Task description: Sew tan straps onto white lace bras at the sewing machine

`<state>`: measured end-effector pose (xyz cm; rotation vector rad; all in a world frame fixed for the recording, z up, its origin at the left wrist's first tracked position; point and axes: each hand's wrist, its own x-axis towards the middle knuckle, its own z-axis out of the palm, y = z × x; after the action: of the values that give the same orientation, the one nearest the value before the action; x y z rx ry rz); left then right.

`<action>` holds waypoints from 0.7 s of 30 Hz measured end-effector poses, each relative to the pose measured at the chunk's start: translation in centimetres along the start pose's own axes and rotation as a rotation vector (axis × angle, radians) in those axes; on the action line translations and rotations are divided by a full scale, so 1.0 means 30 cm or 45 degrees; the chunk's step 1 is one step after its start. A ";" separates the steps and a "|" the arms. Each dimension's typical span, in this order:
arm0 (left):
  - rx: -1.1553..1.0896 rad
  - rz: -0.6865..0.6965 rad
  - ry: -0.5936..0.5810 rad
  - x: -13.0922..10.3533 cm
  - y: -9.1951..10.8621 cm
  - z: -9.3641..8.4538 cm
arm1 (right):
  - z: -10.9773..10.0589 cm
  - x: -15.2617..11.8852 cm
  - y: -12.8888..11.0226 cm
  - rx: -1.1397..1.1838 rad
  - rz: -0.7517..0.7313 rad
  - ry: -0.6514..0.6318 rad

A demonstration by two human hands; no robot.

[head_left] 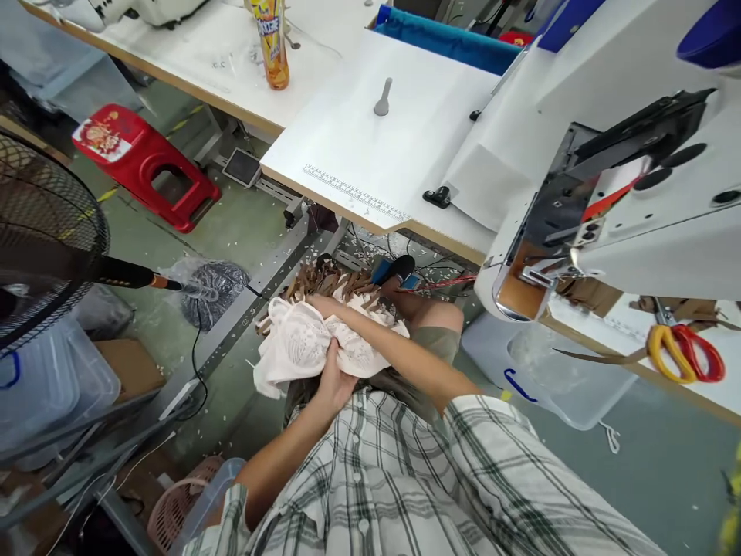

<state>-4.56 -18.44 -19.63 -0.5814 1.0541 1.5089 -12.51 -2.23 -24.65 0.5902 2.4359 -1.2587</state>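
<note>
A white bra (301,340) with lacy, perforated cups is bunched over my lap. My left hand (336,382) grips its middle from the near side, thumb on top and fingers underneath. Reaching across from the right, my right hand (325,306) is closed on the bra's far edge, its fingertips partly hidden by the fabric. Just beyond the bra, a heap of brown fabric strips (341,284) lies over my knees.
A white table with a printed ruler (356,191) stands ahead, a sewing machine (637,201) on its right. Scissors (686,354) lie at the right edge. To the left are a red stool (144,166), a fan (46,239) and plastic bins (52,378). A drink bottle (272,46) stands at the back.
</note>
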 end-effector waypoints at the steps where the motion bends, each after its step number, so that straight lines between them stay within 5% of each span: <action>1: 0.015 0.015 0.025 0.019 0.011 -0.004 | 0.006 0.019 -0.009 -0.028 0.064 0.031; 7: 0.321 0.051 0.063 0.077 0.124 -0.024 | -0.087 0.041 0.031 -0.075 0.245 0.206; 13: 1.034 -0.001 -0.052 -0.181 0.289 -0.118 | -0.180 -0.175 0.154 0.034 0.109 0.315; 17: 1.506 0.482 0.159 -0.212 0.443 -0.086 | -0.094 -0.348 0.133 0.085 0.045 0.527; 19: 2.248 0.941 0.336 -0.152 0.493 -0.029 | -0.025 -0.401 0.102 0.060 -0.054 0.519; 21: 2.556 1.122 0.314 -0.102 0.514 0.028 | 0.028 -0.435 0.075 0.037 -0.128 0.504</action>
<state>-18.41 -18.47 -12.13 1.2595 2.4514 0.2918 -0.09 -4.45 -20.51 0.7994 2.8019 -1.3227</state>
